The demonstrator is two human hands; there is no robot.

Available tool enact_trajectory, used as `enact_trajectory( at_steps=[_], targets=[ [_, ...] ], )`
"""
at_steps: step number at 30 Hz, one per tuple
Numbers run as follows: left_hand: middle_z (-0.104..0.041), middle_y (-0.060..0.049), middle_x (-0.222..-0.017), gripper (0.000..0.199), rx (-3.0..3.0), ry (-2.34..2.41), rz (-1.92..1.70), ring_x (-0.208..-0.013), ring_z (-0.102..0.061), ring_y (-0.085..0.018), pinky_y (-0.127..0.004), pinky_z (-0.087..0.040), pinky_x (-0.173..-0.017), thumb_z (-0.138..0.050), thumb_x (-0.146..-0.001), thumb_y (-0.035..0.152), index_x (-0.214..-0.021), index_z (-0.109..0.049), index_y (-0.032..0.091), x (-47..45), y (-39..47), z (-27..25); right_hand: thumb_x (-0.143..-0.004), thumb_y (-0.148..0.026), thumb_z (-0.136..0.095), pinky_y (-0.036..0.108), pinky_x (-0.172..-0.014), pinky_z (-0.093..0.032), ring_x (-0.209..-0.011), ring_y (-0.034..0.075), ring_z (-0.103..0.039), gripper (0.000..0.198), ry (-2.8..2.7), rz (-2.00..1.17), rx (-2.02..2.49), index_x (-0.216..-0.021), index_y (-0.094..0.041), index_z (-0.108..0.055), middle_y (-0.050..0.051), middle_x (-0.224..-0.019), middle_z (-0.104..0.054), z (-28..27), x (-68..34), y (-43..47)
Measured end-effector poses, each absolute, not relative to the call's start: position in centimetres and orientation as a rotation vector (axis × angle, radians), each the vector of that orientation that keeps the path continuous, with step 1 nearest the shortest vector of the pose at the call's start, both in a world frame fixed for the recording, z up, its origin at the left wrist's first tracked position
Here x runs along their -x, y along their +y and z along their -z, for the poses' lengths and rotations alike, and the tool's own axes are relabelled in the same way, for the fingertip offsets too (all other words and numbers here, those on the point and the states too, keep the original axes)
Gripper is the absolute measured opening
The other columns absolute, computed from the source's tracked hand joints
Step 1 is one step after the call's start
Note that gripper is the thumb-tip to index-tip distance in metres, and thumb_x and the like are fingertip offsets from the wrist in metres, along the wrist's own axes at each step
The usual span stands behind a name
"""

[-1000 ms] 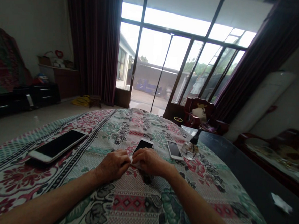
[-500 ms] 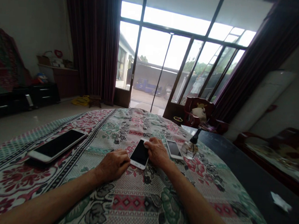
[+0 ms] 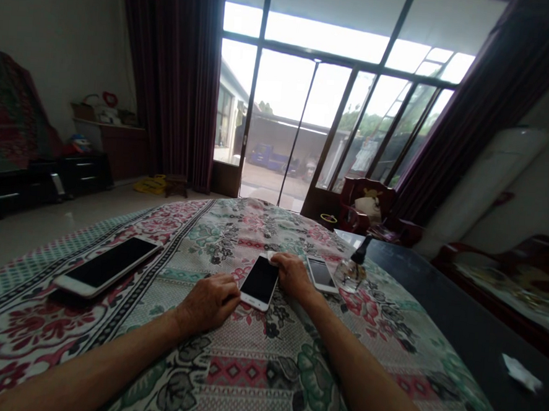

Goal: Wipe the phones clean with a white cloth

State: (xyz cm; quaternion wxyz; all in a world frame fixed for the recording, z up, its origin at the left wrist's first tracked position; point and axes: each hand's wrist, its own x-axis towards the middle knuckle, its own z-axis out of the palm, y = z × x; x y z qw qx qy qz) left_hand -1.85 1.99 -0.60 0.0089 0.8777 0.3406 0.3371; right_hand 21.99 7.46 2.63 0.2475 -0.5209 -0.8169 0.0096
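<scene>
Short of the far edge of the desk [image 3: 479, 354], work seemingly unfinished, my right hand [image 3: 293, 275] pinches a white wad [image 3: 270, 255] on a phone [image 3: 259, 284], my left hand [image 3: 210, 299] at its corner, grip unclear.

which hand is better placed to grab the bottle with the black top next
Probably the right hand: it is nearer the bottle, with the rightmost phone between them. The left hand is farther off, at the left edge of the middle phone.
</scene>
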Motion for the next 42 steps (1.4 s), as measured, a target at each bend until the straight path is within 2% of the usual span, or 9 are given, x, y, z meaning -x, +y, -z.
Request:
enact_trajectory(
  at_steps=[8, 11, 16, 20, 25, 28, 31, 37, 42],
  targets=[
    [-0.063, -0.004, -0.075, 0.017, -2.743, 1.059, -1.046, -0.075, -0.059, -0.017, -0.029, -0.047, -0.071, -0.054, -0.088, 0.015, -0.073, -0.062, 0.017, 1.9, 2.0, 0.7, -0.072, 0.004, -0.045, 0.030, -0.092, -0.040, -0.098, 0.018, -0.058, 0.041, -2.396, -0.059, 1.214, -0.097, -0.019, -0.067, 0.005, -0.102, -0.071, -2.8, -20.6, 6.1],
    [-0.062, -0.003, -0.074, 0.017, -2.748, 1.050, -1.039, -0.074, -0.058, -0.017, -0.029, -0.046, -0.070, -0.054, -0.088, 0.015, -0.073, -0.061, 0.017, 1.9, 2.0, 0.8, -0.072, 0.002, -0.048, 0.031, -0.092, -0.040, -0.095, 0.017, -0.058, 0.036, -2.450, -0.084, 1.170, -0.094, -0.019, -0.068, 0.005, -0.098, -0.070, -3.3, -19.9, 5.2],
    [-0.063, -0.003, -0.076, 0.016, -2.762, 1.041, -1.034, -0.076, -0.058, -0.017, -0.029, -0.045, -0.072, -0.054, -0.088, 0.015, -0.073, -0.061, 0.018, 2.0, 2.1, 0.8, -0.072, -0.002, -0.052, 0.028, -0.081, -0.041, -0.083, 0.016, -0.056, 0.026, -2.558, -0.172, 1.079, -0.082, -0.019, -0.069, 0.003, -0.089, -0.069, -4.3, -18.6, 3.2],
    [-0.064, -0.003, -0.078, 0.013, -2.758, 1.026, -1.018, -0.078, -0.059, -0.017, -0.029, -0.045, -0.073, -0.055, -0.088, 0.017, -0.078, -0.063, 0.018, 2.0, 2.0, 0.7, -0.071, -0.002, -0.054, 0.028, -0.084, -0.041, -0.083, 0.015, -0.058, 0.024, -2.615, -0.241, 0.966, -0.078, -0.020, -0.068, 0.001, -0.088, -0.070, -4.3, -18.1, 2.7],
    [-0.064, -0.003, -0.078, 0.016, -2.761, 1.032, -1.027, -0.077, -0.058, -0.017, -0.028, -0.045, -0.072, -0.054, -0.088, 0.015, -0.073, -0.062, 0.018, 2.0, 2.1, 0.7, -0.077, 0.000, -0.051, 0.030, -0.094, -0.040, -0.096, 0.016, -0.060, 0.028, -2.521, -0.224, 0.966, -0.088, -0.018, -0.070, 0.004, -0.099, -0.072, -3.5, -18.5, 3.7],
    [-0.063, -0.003, -0.077, 0.017, -2.759, 1.038, -1.033, -0.077, -0.058, -0.017, -0.028, -0.045, -0.073, -0.054, -0.088, 0.015, -0.073, -0.062, 0.017, 2.0, 2.1, 0.7, -0.083, -0.001, -0.047, 0.031, -0.098, -0.039, -0.107, 0.017, -0.057, 0.033, -2.457, -0.166, 1.039, -0.101, -0.018, -0.069, 0.006, -0.112, -0.070, -3.1, -19.0, 4.6],
    [-0.063, -0.004, -0.077, 0.016, -2.750, 1.050, -1.036, -0.077, -0.058, -0.018, -0.029, -0.046, -0.072, -0.055, -0.087, 0.015, -0.074, -0.063, 0.016, 1.9, 2.1, 0.7, -0.086, -0.001, -0.044, 0.031, -0.099, -0.038, -0.110, 0.018, -0.055, 0.036, -2.425, -0.094, 1.158, -0.108, -0.018, -0.067, 0.007, -0.116, -0.068, -2.7, -19.4, 5.3],
    [-0.062, -0.004, -0.074, 0.017, -2.742, 1.049, -1.064, -0.074, -0.058, -0.017, -0.028, -0.045, -0.069, -0.054, -0.087, 0.013, -0.072, -0.063, 0.016, 1.9, 2.1, 0.6, -0.087, -0.002, -0.043, 0.032, -0.099, -0.038, -0.114, 0.020, -0.052, 0.039, -2.304, 0.015, 1.365, -0.114, -0.019, -0.065, 0.008, -0.124, -0.064, -2.1, -20.1, 6.6],
    [-0.063, -0.004, -0.074, 0.016, -2.738, 1.054, -1.070, -0.074, -0.058, -0.017, -0.028, -0.045, -0.069, -0.055, -0.086, 0.013, -0.073, -0.063, 0.016, 1.8, 2.0, 0.5, -0.082, 0.000, -0.045, 0.030, -0.098, -0.038, -0.113, 0.020, -0.054, 0.040, -2.322, -0.001, 1.371, -0.110, -0.019, -0.067, 0.008, -0.121, -0.066, -2.0, -20.6, 7.5]
  ],
)
